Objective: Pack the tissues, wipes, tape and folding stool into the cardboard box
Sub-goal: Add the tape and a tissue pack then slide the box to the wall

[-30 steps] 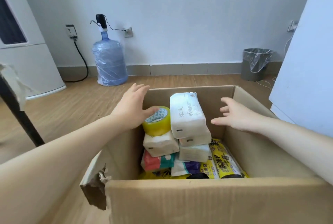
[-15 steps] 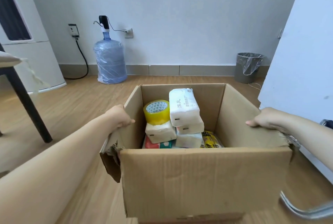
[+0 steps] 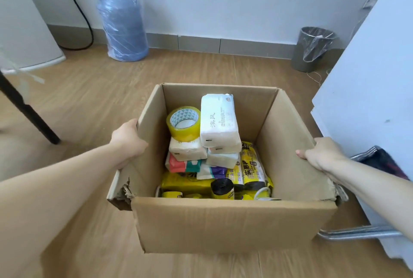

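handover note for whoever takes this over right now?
Left hand: grip shut on the left wall of the cardboard box.
Right hand: grip shut on the right wall.
In the box: tape roll on a tissue pack, large white tissue pack on the stack, more packs and yellow rolls below.
Left: a metal-framed item, possibly the folding stool, lies outside by the right wall; box is open.

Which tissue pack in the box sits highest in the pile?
The long white tissue pack with printed characters, beside the yellow tape roll. It lies atop the smaller white packs; the others sit lower.
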